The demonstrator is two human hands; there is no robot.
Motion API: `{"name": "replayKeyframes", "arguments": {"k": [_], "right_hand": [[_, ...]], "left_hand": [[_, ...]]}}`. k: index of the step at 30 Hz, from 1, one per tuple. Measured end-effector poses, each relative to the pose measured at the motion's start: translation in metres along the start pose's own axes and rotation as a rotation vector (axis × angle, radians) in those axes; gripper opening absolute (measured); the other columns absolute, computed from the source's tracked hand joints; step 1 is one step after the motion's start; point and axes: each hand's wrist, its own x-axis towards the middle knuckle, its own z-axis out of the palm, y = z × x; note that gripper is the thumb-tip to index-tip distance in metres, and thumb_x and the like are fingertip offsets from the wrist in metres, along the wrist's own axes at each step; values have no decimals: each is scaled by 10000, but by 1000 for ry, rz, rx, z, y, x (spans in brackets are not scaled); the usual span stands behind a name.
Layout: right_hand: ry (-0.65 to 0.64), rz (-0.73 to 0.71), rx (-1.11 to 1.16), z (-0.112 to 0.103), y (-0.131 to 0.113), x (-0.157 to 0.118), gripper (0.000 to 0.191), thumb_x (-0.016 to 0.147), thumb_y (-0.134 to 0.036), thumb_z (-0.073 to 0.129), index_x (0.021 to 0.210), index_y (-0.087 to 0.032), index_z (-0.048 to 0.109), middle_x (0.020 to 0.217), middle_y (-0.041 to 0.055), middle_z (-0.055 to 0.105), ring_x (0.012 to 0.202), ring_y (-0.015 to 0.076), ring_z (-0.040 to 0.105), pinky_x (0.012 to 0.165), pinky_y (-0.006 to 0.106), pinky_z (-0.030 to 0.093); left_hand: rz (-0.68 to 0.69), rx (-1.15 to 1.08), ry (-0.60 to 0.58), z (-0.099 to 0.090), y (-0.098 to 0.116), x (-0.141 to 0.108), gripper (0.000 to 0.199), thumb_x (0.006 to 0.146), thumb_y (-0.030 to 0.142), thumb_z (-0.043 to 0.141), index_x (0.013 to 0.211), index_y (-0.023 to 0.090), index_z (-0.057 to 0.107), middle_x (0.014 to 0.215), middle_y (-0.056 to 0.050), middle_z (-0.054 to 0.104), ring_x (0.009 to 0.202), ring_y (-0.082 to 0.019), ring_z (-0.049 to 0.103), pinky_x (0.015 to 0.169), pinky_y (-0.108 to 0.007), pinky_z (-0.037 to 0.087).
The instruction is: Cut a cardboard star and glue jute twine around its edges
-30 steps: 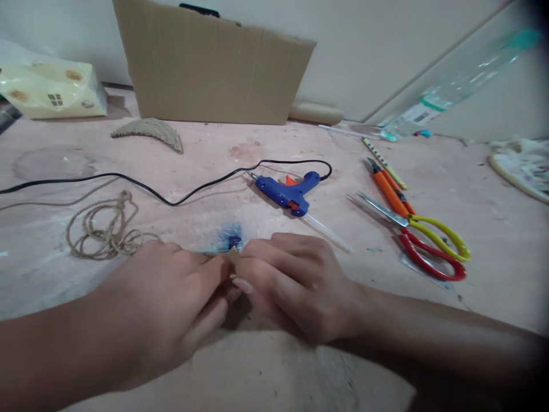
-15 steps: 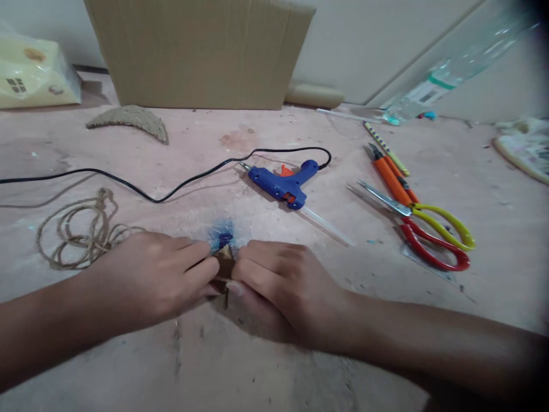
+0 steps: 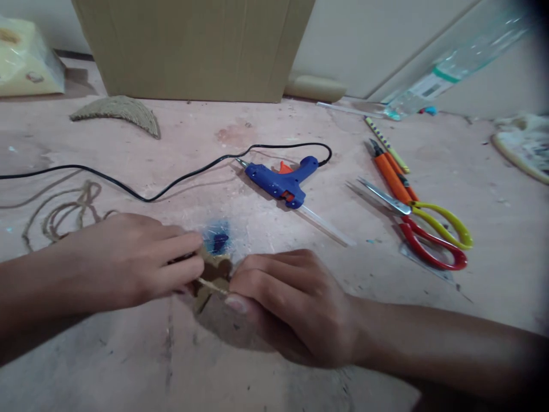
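Note:
A small brown cardboard piece (image 3: 219, 269) with an uneven edge is between my two hands, just above the table. A short length of twine (image 3: 213, 286) runs across its front, from my left fingers to my right thumb. My left hand (image 3: 141, 260) is closed, its fingertips pinching the twine at the left of the piece. My right hand (image 3: 291, 300) grips the cardboard piece from the right, thumb along the near side. The fingers hide much of the piece. A loose coil of twine (image 3: 54, 220) lies behind my left hand.
A blue glue gun (image 3: 277, 180) with a black cord (image 3: 171, 186) lies beyond my hands. Scissors (image 3: 405, 212), an orange cutter (image 3: 392, 177) and a patterned stick (image 3: 386, 143) are to the right. A twine-covered crescent (image 3: 118, 111) and a cardboard sheet (image 3: 193, 51) are at the back.
My left hand has shifted left, away from my right, and a stretch of twine now shows between them. More of the cardboard piece is visible, and it has tilted. The view has shifted slightly.

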Motion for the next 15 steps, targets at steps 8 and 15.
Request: {"name": "replayKeyframes", "arguments": {"k": [8, 15], "right_hand": [[54, 91, 14, -9, 6, 11, 176, 1143, -136, 586, 975, -185, 604, 824, -27, 666, 651, 90, 586, 589, 220, 435], [69, 87, -45, -12, 24, 15, 212, 1153, -157, 565, 946, -181, 604, 800, -21, 647, 689, 102, 585, 628, 218, 446]], "left_hand": [[-213, -193, 129, 0, 15, 2, 607, 1231, 565, 210, 807, 240, 498, 640, 45, 549, 511, -131, 475, 531, -314, 296], [-254, -177, 185, 7, 14, 13, 550, 1230, 392, 295, 783, 222, 566, 603, 52, 575, 480, -119, 522, 514, -280, 304]]}}
